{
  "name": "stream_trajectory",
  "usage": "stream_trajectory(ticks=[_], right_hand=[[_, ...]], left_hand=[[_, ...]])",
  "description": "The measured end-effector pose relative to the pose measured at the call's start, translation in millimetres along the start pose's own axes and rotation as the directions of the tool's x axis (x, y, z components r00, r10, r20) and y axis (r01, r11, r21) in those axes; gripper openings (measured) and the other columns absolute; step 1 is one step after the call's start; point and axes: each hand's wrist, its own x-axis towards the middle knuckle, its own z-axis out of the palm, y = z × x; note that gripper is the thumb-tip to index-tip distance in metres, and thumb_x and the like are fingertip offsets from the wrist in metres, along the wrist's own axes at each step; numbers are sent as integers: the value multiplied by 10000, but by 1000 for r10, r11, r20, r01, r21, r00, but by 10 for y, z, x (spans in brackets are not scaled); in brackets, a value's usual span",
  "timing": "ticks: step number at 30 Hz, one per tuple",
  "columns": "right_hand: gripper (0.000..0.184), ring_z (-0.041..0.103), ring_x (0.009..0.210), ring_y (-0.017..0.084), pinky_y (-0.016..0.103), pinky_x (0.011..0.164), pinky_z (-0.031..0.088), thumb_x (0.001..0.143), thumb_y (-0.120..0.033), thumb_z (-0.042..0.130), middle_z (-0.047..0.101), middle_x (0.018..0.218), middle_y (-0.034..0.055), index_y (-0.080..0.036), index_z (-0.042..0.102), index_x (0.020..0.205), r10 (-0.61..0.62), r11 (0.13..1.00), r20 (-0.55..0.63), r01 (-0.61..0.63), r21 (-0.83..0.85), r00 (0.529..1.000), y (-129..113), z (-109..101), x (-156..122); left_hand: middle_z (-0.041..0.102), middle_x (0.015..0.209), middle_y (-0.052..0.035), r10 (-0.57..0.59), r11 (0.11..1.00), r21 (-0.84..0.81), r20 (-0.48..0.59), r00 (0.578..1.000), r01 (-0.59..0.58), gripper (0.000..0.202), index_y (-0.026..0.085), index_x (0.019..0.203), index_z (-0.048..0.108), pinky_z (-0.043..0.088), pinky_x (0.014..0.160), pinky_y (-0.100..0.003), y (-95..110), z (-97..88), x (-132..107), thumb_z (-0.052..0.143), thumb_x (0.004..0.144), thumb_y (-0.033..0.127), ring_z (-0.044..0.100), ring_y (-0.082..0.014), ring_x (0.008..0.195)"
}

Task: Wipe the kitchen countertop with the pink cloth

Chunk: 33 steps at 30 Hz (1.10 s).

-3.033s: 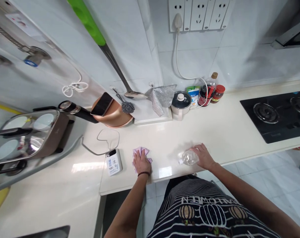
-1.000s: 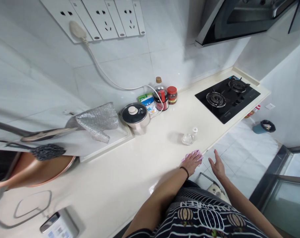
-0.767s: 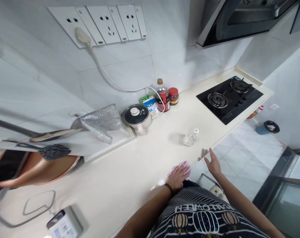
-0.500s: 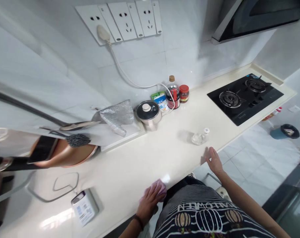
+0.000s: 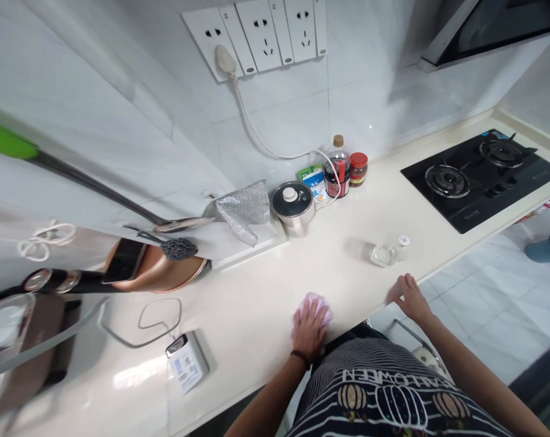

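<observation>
My left hand lies over a pink cloth, pressing it on the pale countertop near the front edge. The cloth is bunched under my fingers and palm. At the counter's front edge rests my right hand, holding nothing, its thumb apart from the fingers. Just beyond it, a clear glass container sits beside a small clear bottle with a white top. To the left of the cloth is a white power bank with a grey cable.
A small cooking pot, a sauce bottle and a red-lidded jar stand along the wall. A copper-coloured pan lies at left. The black gas hob is at right. A white cord hangs from the sockets.
My left hand has slid the pink cloth forward over the countertop, away from the edge. My right hand stays at the edge. The camera view has shifted left.
</observation>
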Motion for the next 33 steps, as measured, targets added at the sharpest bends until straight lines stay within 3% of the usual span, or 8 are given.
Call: stream_trajectory(ticks=[8,11,15,17,22,27,30,33], right_hand=[[711,342,1564,395,529,1251,388,891,-354,596,436,1636,256,-74,452,1529,48,996,59,-43,-81,997,-37,-42,30],[716,358,1551,421,576,1240,397,878,-359,581,460,1621,260,-79,463,1527,28,996,46,-24,-81,999,-34,-42,24],[717,380,1529,439,619,1218,417,866,-375,568,507,1589,253,-91,474,1518,-3,996,24,5,-85,1000,44,27,28],[733,380,1527,440,617,1216,419,860,-381,576,513,1578,250,-89,463,1523,-16,995,7,16,-94,1000,98,78,36],[737,375,1528,452,600,1228,406,859,-419,582,500,1555,283,-65,471,1495,-59,991,13,60,-116,998,210,149,64],[766,374,1526,472,632,1223,399,833,-441,577,473,1581,297,-61,483,1492,-48,992,49,53,-115,998,239,134,71],[780,372,1528,474,644,1220,398,813,-434,582,494,1572,295,-67,496,1496,-60,993,44,64,-102,997,218,118,70],[814,397,1511,477,676,1210,392,778,-423,601,554,1535,267,-92,499,1515,-63,994,30,66,-89,998,190,101,73]], left_hand=[[267,1784,-47,285,953,-100,-29,958,-286,607,347,1628,435,100,1322,-675,870,-70,1366,459,1023,309,86,-327,1668],[300,1772,-52,183,973,-138,-46,982,-188,641,341,1619,457,93,1328,-659,702,-203,1491,469,987,236,120,-323,1664],[296,1773,-69,-215,973,-110,-95,972,205,650,320,1624,454,136,1321,-634,-101,-562,1343,437,981,218,141,-331,1661],[274,1780,-84,-438,899,-100,-152,886,427,629,302,1640,422,172,1316,-609,-633,-786,1158,411,1012,271,135,-323,1662],[248,1783,-125,-797,599,-216,-257,546,771,636,277,1653,372,241,1292,-606,-1708,-1242,657,424,1024,354,146,-321,1660],[232,1780,-168,-892,440,-310,-253,374,843,627,224,1653,367,266,1264,-671,-1847,-1332,748,330,1044,367,183,-384,1644],[214,1792,-132,-856,511,-288,-256,449,810,629,246,1667,343,239,1282,-653,-1495,-1231,1117,303,1048,348,123,-357,1660],[196,1797,-122,-690,724,-216,-214,691,656,670,259,1681,318,172,1301,-654,-921,-1061,1525,373,1015,300,53,-342,1670]])
